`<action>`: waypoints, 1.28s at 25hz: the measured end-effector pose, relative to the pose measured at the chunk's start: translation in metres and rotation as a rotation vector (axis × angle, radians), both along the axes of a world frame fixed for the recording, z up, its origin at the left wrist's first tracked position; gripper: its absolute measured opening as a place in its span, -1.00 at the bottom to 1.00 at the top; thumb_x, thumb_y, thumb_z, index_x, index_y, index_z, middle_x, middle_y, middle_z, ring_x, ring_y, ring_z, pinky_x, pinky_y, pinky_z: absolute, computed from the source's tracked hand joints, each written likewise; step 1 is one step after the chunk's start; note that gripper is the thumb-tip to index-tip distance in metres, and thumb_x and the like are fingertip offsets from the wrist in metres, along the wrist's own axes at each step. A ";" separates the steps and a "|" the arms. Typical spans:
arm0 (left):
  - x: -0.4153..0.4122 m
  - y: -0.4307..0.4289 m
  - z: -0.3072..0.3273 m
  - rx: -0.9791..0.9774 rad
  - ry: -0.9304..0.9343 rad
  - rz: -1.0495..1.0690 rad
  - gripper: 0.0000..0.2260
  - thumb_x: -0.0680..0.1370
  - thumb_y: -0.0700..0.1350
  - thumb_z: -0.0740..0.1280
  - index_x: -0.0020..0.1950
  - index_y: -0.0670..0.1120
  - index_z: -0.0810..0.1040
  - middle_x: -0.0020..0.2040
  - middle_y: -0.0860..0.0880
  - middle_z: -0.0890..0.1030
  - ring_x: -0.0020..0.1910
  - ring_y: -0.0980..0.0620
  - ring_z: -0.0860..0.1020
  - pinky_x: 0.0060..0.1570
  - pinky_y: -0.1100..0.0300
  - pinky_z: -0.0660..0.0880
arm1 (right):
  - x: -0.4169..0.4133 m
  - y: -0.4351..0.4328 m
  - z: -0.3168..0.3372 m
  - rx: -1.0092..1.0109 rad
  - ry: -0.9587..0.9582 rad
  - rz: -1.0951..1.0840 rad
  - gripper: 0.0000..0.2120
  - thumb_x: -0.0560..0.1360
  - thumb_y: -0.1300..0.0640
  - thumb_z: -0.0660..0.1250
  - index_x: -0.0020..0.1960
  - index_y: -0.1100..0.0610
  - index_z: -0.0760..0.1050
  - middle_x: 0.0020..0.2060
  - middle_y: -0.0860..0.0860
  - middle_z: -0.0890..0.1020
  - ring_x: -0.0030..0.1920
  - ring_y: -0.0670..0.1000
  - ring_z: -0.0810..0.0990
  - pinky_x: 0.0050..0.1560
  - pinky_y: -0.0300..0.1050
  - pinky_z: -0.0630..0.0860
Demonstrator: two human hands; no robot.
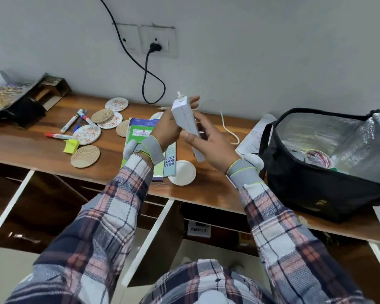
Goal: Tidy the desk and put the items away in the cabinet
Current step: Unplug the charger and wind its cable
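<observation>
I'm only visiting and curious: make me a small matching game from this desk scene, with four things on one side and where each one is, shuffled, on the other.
Things:
1. white rectangular box
2. black insulated bag with silver lining
3. black plug
4. small yellow paper block

Places:
A. in the white wall socket
B. open, on the right end of the wooden desk
C. held by the left hand and right hand
D. beside the red-capped marker

Pairs: 1-C, 2-B, 3-A, 4-D.
</observation>
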State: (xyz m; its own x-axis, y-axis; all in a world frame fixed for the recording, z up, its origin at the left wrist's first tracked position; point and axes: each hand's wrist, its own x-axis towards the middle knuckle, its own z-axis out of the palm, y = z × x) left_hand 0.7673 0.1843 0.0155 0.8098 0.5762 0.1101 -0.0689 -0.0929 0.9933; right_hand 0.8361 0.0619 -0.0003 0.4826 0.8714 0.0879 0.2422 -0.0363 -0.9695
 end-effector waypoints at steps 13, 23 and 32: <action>0.012 0.015 0.040 0.437 0.278 -0.089 -0.60 0.64 -0.35 0.13 0.49 -0.31 0.26 0.52 -0.24 0.28 0.51 -0.11 0.25 0.31 0.43 0.08 | 0.001 0.031 0.082 0.006 -0.385 -0.346 -0.35 0.26 -0.14 0.56 0.27 -0.18 0.38 0.14 -0.07 0.55 0.15 0.01 0.54 0.19 0.04 0.49; 0.014 0.008 0.064 0.440 0.438 -0.248 -0.80 0.62 -0.25 0.15 -0.18 -0.19 0.46 -0.42 -0.12 0.60 -0.16 -0.31 0.61 -0.12 -0.01 0.52 | 0.025 0.063 0.115 -0.299 -1.025 -0.516 -0.37 0.32 -0.24 0.40 0.35 -0.15 0.34 0.11 0.03 0.49 0.15 0.19 0.44 -0.03 -0.03 0.42; -0.007 0.035 0.098 0.853 0.394 -0.084 -0.94 0.63 -0.07 0.17 0.04 -0.02 0.42 -0.25 0.04 0.49 -0.22 -0.12 0.56 -0.14 0.02 0.50 | 0.055 0.067 0.169 -0.365 -1.223 -0.265 -0.38 0.40 -0.13 0.38 0.42 -0.11 0.31 0.22 0.04 0.48 0.24 0.24 0.38 0.18 0.04 0.39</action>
State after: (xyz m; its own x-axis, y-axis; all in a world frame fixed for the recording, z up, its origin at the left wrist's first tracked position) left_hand 0.7604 0.2194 0.1136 0.9140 0.3651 0.1771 0.2177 -0.8095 0.5453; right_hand 0.8909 0.1287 0.1686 0.4186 0.8292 0.3704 0.9005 -0.4318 -0.0512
